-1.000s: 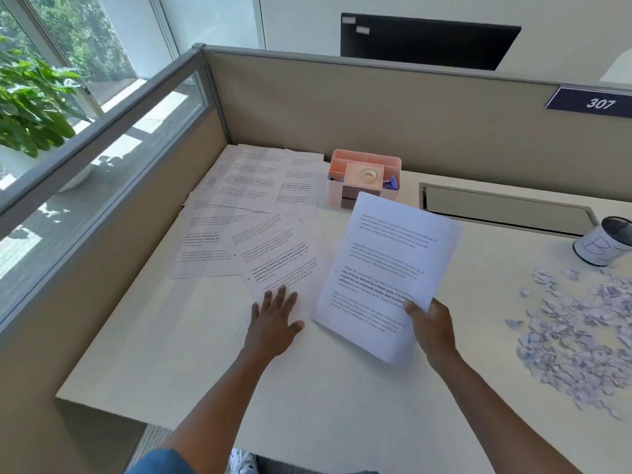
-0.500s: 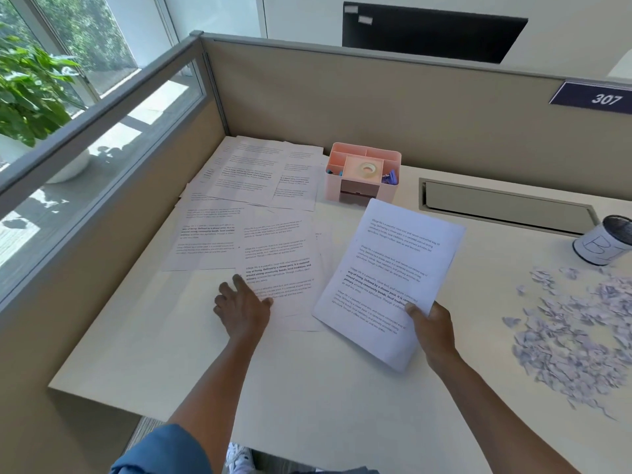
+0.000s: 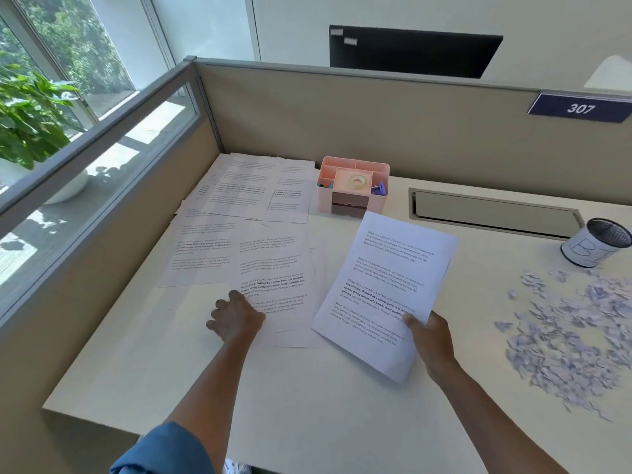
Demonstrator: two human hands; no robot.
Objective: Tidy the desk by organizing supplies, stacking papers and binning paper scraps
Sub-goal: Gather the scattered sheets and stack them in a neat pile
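Observation:
My right hand (image 3: 431,340) grips the lower edge of a stack of printed sheets (image 3: 386,289), held tilted above the desk (image 3: 328,398). My left hand (image 3: 236,318) rests at the left edge of a loose printed sheet (image 3: 277,282) lying flat, fingers curled at its border. Further sheets (image 3: 253,193) are spread over the desk's far left. A heap of paper scraps (image 3: 574,333) lies at the right. A white mesh bin cup (image 3: 595,241) stands behind the scraps. A pink organizer (image 3: 354,184) holds a tape roll and clips.
Beige partition walls (image 3: 376,124) close off the back and left of the desk. A cable-tray recess (image 3: 496,213) runs along the back right. The desk's front edge is near my elbows.
My left hand slid left off the middle of the loose sheet to its left edge and curled its fingers there. The right hand's stack barely moved.

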